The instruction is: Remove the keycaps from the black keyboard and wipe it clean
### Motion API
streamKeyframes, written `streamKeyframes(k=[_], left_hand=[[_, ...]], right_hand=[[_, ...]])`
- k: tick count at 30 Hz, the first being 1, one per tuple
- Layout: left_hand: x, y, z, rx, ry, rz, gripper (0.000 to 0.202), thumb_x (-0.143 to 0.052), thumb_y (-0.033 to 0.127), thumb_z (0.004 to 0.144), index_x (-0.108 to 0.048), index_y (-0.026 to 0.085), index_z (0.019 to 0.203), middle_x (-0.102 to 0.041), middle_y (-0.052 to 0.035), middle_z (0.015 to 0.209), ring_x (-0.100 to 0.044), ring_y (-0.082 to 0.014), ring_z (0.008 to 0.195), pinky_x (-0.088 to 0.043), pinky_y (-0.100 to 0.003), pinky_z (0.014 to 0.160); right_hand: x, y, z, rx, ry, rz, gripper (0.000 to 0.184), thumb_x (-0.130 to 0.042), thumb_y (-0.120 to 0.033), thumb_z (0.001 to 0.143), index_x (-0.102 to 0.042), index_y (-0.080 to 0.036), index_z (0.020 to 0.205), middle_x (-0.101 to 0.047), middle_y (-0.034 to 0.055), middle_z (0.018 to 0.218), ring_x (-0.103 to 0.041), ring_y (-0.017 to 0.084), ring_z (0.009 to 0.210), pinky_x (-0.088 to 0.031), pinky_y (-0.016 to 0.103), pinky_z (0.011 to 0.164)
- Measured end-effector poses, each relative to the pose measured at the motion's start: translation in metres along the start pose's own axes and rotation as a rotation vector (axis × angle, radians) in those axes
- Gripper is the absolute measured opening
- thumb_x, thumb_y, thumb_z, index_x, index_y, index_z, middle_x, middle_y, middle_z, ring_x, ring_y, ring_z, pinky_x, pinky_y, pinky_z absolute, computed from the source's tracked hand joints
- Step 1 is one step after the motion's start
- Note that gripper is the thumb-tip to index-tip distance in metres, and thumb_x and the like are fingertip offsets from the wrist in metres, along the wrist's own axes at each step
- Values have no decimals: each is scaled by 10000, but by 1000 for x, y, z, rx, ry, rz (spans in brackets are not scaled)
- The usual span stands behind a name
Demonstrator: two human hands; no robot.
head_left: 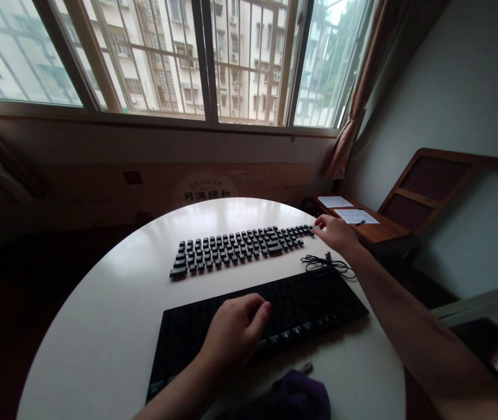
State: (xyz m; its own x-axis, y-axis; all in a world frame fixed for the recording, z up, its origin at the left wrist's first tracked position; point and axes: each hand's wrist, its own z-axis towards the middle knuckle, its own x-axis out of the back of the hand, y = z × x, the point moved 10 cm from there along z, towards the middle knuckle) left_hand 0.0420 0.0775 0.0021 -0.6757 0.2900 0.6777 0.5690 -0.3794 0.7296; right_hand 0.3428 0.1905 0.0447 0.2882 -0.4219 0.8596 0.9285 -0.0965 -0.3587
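Note:
Loose black keycaps [227,249] stand in several rows on the white round table [113,303]. At the right end of these rows, the fingertips of my right hand [334,232] are closed on a keycap at the table's edge. A black keyboard [310,297] lies nearer to me; most of its key area looks bare, with some keys along the near edge. Over its middle is my left hand [238,326], its fingers curled and thumb against them; what they hold, if anything, is hidden.
A coiled black cable [330,265] lies behind the keyboard's right end. In front is a purple cloth [299,394] with a small metallic-looking piece [305,367] beside it. A wooden chair [384,233] with paper sheets [354,216] and a pen stands at the right, below the window.

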Motion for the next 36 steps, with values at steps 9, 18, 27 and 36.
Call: streamKeyframes(k=[9,18,27,36], left_hand=[[-13,-6,1,31,-85,213,243,-490,295,934,-695,226,822,-741,-40,834,-693,-234,802,-431,-299,691],[-19,-13,1,49,-146,235,264,-446,323,947,-652,230,813,-728,-37,822,-695,-254,823,-427,-313,687],[-21,-13,0,45,-151,218,232,-470,321,947,-665,240,850,-734,-31,854,-694,-247,846,-433,-312,714],[-19,-9,0,53,-160,219,208,-494,292,952,-667,240,847,-732,-15,871,-690,-230,868,-442,-298,722]], right_hand=[[-76,39,0,-51,-185,-36,172,-662,-335,847,-724,-206,942,-731,30,912,-648,159,797,-386,231,637],[-70,34,-9,-19,-235,-61,281,-656,-383,850,-755,-252,1078,-752,32,990,-679,192,891,-431,252,691],[-70,29,-11,-15,-224,-103,299,-653,-381,854,-756,-253,1104,-752,43,1024,-678,218,957,-459,270,738],[-62,31,-13,-17,-188,-92,296,-672,-409,844,-745,-282,1102,-750,5,949,-683,181,859,-443,242,694]])
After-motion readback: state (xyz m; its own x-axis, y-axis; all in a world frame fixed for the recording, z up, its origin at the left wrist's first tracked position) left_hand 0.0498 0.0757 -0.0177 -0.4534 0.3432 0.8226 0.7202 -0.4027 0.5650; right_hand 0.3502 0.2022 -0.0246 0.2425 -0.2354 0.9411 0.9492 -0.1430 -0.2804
